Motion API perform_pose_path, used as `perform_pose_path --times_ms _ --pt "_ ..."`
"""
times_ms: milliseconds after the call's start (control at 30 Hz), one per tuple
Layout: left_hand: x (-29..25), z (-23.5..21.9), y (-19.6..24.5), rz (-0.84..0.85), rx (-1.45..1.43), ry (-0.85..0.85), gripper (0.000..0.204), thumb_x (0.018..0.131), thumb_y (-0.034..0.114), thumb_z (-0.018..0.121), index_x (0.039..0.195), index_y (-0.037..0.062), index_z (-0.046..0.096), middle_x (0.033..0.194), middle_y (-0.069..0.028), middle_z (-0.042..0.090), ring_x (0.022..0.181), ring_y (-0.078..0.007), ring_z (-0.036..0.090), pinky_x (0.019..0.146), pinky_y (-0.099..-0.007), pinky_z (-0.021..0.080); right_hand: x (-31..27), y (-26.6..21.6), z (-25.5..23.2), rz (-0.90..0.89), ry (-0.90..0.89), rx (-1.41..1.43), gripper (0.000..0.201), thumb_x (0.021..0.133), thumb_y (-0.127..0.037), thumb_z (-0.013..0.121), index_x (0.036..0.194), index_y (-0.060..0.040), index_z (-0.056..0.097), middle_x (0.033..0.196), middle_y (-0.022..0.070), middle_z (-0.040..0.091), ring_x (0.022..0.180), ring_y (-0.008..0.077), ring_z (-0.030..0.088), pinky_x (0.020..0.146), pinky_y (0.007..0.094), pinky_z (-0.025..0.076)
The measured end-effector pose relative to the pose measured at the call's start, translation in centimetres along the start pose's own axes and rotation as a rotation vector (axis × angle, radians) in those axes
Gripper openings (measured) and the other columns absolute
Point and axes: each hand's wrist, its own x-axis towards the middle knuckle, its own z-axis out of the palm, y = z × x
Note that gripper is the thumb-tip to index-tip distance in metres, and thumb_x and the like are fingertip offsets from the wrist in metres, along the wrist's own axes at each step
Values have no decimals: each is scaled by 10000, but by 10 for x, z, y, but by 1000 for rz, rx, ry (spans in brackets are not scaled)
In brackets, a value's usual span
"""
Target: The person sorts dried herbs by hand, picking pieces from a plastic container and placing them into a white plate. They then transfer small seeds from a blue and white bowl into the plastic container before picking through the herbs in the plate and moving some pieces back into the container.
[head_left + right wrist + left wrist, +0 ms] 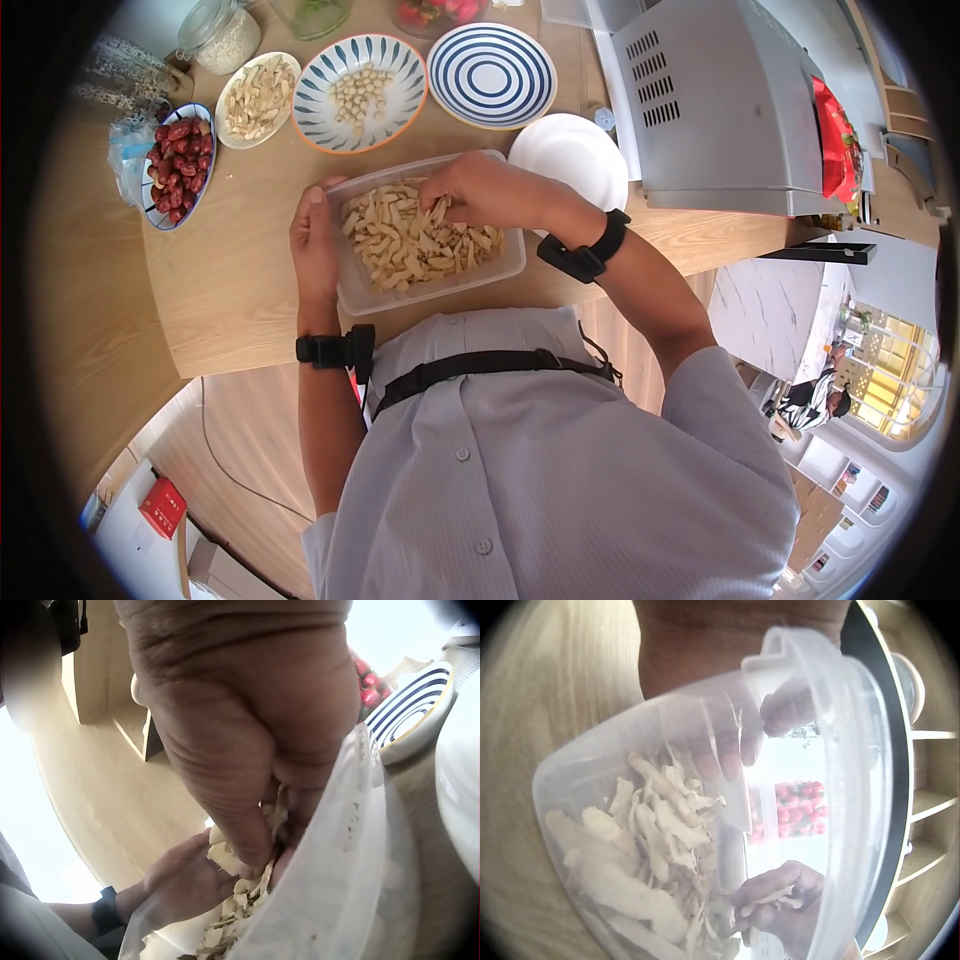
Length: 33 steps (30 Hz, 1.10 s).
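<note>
A clear plastic tub (430, 298) full of pale dried slices (400, 240) stands near the table's edge, tilted in the head view. My left hand (315, 240) holds its left side, thumb at the rim and fingers along the outer wall. Inside the tub, my right hand (480, 190) pinches some slices between thumb and fingers; the left wrist view shows pieces (780, 898) in its grip. In the right wrist view the right hand (247, 735) reaches down over the slices (238, 907), its fingertips partly hidden.
Behind the tub are a plate of small pale pieces (318, 115), a blue-ringed plate (492, 76), a white bowl (570, 160) and a small dish of slices (258, 98). Red dates (182, 165) lie in a dish at left. A grey appliance (715, 110) stands at right.
</note>
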Motion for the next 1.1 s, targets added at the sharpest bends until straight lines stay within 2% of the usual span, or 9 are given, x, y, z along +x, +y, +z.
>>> perform_pose_path --times_ms 100,200,300,400,500,600,700,800,1100 --pt "-1 1 2 -3 3 1 436 1130 377 454 1211 16 685 1139 -34 683 1070 -119 592 989 -289 465 -2 -9 -5 75 41 177 266 832 -44 776 1096 -64 756 969 121 739 833 232 692 754 368 519" --pt "-2 2 4 -1 7 4 435 1130 375 454 1210 14 684 1135 -34 684 1062 -119 594 986 -289 467 -3 -8 -7 71 96 274 245 850 -79 802 1093 -86 770 976 75 750 807 126 664 726 343 505" --pt "-1 1 2 1 -8 -2 432 1130 370 455 1209 13 684 1129 -34 685 1056 -118 595 982 -289 469 -7 -16 -23 121 100 302 198 894 -75 792 1090 -70 764 988 27 756 844 74 661 741 305 521" --pt "-1 1 0 8 5 2 428 1130 363 455 1209 9 684 1125 -34 688 1055 -116 596 979 -287 472 -13 -3 -30 141 147 705 167 926 -54 772 1091 -42 748 1023 6 755 899 61 668 787 256 532" --pt "-1 2 2 19 12 7 425 1130 356 457 1211 6 683 1127 -37 693 1056 -117 602 979 -287 475 -20 -9 -43 86 159 677 163 941 -34 756 1100 -13 727 1051 17 754 950 79 683 826 234 541" --pt "-1 2 2 2 -20 14 422 1130 352 459 1212 4 683 1135 -39 699 1059 -120 608 985 -288 477 -25 -9 -41 107 161 560 157 945 -38 753 1098 -15 724 1056 24 755 961 78 688 825 240 542" --pt "-1 0 -2 -4 -57 2 422 1131 350 459 1211 2 684 1144 -41 702 1067 -122 611 993 -291 477 -32 -7 -39 113 183 565 139 950 -36 744 1085 -11 720 1056 31 754 964 84 693 823 245 553" --pt "1 -2 -3 18 -23 -8 423 1131 348 460 1212 0 685 1155 -45 702 1078 -123 611 1001 -292 476 -43 2 -39 103 240 731 124 950 -30 741 1071 -14 719 1055 43 753 953 97 701 819 252 566" --pt "2 -3 -9 9 -44 12 424 1129 335 463 1227 -15 681 1166 -56 700 1095 -128 606 1020 -287 462 -89 19 -55 249 372 671 138 956 -29 728 1089 2 710 962 44 738 863 116 714 785 255 565"
